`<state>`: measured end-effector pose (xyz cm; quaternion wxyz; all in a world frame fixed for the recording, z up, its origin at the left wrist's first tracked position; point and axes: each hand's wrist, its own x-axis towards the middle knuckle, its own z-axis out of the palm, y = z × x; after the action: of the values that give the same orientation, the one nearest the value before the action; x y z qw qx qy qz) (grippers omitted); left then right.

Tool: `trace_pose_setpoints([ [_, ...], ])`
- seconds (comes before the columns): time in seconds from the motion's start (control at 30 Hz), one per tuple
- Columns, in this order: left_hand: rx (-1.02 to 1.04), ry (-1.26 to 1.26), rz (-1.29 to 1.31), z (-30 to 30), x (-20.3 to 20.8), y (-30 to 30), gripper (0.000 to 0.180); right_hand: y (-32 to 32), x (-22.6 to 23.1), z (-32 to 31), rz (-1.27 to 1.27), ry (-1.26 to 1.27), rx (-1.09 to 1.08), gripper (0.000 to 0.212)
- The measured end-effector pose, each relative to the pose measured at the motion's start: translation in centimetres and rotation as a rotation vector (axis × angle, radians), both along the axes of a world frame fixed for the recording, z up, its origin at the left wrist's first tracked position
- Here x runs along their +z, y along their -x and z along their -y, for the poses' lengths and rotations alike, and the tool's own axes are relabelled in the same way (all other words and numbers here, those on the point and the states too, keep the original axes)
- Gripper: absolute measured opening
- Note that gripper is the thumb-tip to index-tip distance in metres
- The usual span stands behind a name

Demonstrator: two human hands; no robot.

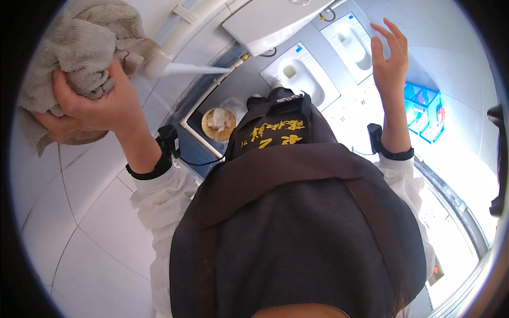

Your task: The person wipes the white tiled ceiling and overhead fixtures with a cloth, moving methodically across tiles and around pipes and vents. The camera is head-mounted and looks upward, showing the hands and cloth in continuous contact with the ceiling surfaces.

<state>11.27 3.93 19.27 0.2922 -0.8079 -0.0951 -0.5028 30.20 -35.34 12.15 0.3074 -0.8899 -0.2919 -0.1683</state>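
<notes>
Bunched up at the upper left is a grey-beige cloth (79, 45), thick and towel-like. My left hand (103, 103) grips it from below, with the fingers and thumb pressed into its folds. The cloth hangs close to the white tiled wall and a white pipe (177, 40), and it hides part of what lies behind it. Raised at the upper right, my right hand (391, 61) holds nothing, and its fingers are spread apart. It is beside a squat toilet in the picture, touching nothing that I can see.
Two white squat toilets (313, 87) (347, 45) are set in the floor ahead. Above the nearer one hangs a white cistern (265, 24). A round waste bin (207, 127) with crumpled paper stands by a thin pipe (199, 140) at left. At right is a blue-edged box (424, 114).
</notes>
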Motion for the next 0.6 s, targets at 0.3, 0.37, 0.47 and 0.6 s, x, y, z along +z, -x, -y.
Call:
trace_pose_setpoints([
  [0.3,-0.050,0.088,0.262,1.2,-0.1,-2.8,0.074,-1.4,2.0,-2.7,-0.007,-0.046,0.055,0.022],
  [0.37,0.004,0.101,0.309,1.8,0.3,-3.7,0.074,-3.0,2.6,-3.7,-0.004,-0.077,0.119,0.023],
  [0.47,0.014,0.203,0.361,3.1,0.9,-5.2,0.073,-6.1,3.1,-4.7,0.009,-0.096,0.228,0.023],
  [0.6,0.009,0.306,0.527,5.8,1.3,-5.3,0.070,-11.4,3.4,-4.0,0.028,-0.092,0.389,0.023],
])
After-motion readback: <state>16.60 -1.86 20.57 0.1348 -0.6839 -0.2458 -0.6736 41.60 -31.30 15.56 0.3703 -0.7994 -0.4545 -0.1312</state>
